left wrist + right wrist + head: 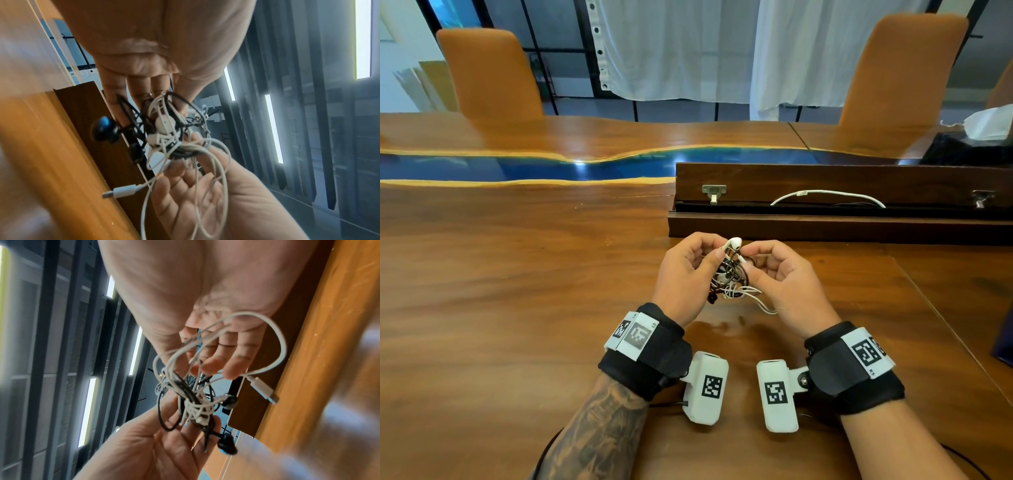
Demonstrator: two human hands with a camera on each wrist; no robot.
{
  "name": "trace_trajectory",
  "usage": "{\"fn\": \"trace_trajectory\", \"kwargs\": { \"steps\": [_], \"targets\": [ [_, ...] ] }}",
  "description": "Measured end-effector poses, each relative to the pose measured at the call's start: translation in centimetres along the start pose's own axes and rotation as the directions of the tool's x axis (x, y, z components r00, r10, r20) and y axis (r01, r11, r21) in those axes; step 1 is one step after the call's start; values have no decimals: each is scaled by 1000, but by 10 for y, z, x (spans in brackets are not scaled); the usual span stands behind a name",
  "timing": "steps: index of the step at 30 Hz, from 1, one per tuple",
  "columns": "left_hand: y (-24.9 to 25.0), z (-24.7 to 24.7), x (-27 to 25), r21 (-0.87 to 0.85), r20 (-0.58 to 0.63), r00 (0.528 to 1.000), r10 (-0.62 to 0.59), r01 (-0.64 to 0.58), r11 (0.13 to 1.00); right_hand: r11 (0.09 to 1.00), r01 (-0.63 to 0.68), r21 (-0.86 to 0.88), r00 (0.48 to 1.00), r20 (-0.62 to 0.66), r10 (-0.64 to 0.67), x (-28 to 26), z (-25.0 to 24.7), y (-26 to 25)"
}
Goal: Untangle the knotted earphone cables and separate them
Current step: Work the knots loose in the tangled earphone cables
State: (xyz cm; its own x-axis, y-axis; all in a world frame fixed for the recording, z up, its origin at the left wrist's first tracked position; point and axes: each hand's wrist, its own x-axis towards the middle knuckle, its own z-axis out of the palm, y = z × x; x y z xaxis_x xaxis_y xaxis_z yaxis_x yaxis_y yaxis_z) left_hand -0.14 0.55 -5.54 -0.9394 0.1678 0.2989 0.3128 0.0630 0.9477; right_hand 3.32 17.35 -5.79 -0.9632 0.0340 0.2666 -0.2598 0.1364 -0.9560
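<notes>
A knot of white and black earphone cables (732,277) hangs between both hands above the wooden table (517,291). My left hand (688,270) grips the left side of the knot (170,129), thumb beside a white earbud (732,242) at the top. My right hand (780,274) pinches the cables just right of that earbud. Black earbuds (104,129) dangle on the table side of the tangle. White loops (216,350) trail over my right palm and end in a white plug (263,390), also seen as the plug (121,191) in the left wrist view.
A long dark wooden box (839,205) lies open just behind my hands, a white cable (828,196) resting in it. Two orange chairs (489,72) stand at the far side of the table. Crumpled tissue (989,123) sits at the far right.
</notes>
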Motion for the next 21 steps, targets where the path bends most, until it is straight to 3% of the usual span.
{"fn": "trace_trajectory", "kwargs": {
  "steps": [7,12,21],
  "targets": [
    [-1,0,1,12,64,998,-2,2,1000,1000,-21,7,992,-121,22,2,-2,0],
    [2,1,0,16,42,999,33,-34,999,999,10,32,1000,-17,-10,-2,1,-6],
    [10,0,-4,19,67,995,77,-79,997,997,68,25,998,7,-69,-1,-1,-5]
  ]
}}
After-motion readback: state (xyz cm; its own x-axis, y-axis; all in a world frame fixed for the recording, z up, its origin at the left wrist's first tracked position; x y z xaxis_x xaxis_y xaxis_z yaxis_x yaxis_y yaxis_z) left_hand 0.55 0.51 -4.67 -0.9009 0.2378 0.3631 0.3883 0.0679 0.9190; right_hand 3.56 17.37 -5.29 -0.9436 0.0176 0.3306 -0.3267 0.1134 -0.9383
